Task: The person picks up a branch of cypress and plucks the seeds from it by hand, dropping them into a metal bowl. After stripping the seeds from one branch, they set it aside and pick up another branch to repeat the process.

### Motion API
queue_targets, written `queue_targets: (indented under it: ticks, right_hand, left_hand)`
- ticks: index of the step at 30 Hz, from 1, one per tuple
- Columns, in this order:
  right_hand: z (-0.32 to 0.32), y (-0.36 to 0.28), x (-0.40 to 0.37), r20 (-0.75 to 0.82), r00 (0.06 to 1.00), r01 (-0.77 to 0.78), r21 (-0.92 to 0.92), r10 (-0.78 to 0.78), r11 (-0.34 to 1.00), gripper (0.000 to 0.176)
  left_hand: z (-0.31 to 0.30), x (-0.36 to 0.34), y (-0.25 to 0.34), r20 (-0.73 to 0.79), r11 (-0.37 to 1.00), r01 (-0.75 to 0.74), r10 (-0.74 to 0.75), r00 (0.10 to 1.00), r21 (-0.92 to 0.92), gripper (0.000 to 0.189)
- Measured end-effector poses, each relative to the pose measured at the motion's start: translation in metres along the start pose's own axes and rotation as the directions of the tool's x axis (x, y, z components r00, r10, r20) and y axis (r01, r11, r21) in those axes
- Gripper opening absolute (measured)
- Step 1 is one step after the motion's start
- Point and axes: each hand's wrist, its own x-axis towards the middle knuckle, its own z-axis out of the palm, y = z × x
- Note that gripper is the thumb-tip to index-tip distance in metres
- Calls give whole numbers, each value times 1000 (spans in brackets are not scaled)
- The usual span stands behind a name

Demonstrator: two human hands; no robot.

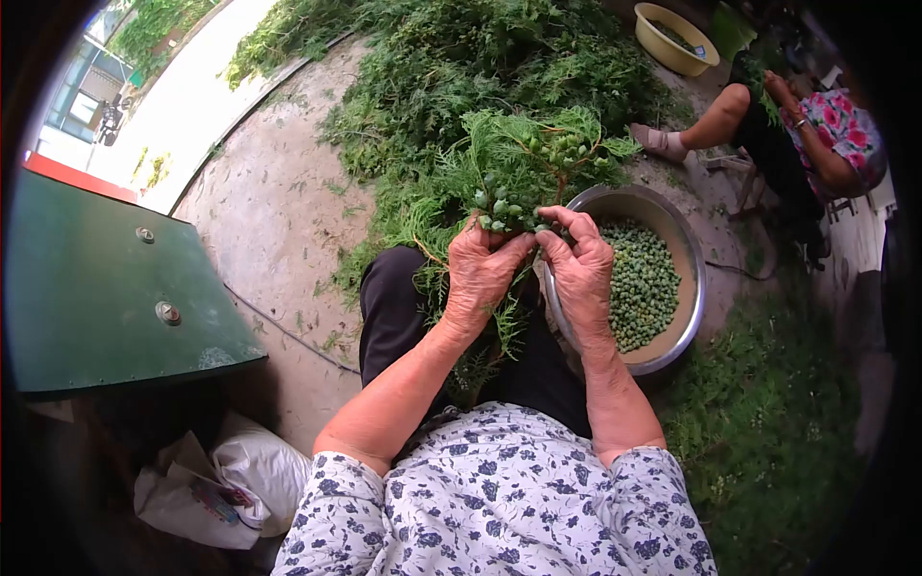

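Note:
A green leafy branch [490, 158] with clusters of round green cones [499, 206] extends above my lap. My left hand [480, 274] is closed around its stem, just below the cones. Beside it, my right hand [581, 264] pinches at the right end of the cluster, thumb and forefinger together on a green cone. The fingertips of both hands nearly touch. Right of my right hand stands a round metal basin [693, 326], partly filled with loose green cones [639, 283].
A big heap of cut branches [499, 67] lies ahead. A seated person [826, 144] is at the right, near a yellow basin [672, 53]. At the left are a green panel [115, 288] and a white sack [259, 470]. More greenery [768, 413] lies at the lower right.

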Motion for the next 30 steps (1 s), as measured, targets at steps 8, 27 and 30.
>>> queue_targets:
  ticks: [8, 27, 30]
  right_hand:
    - [-11, 15, -7, 125, 944, -327, 480, 305, 814, 13]
    - [-24, 3, -5, 270, 887, -461, 514, 374, 724, 20]
    - [-19, 2, -9, 110, 928, -366, 442, 355, 819, 9]
  left_hand:
    - [0, -1, 1, 61, 994, 28, -22, 998, -107, 27]
    - [-10, 0, 7, 164, 995, 98, -99, 982, 11, 27]
    - [-7, -2, 10, 129, 994, 99, -93, 987, -36, 26]
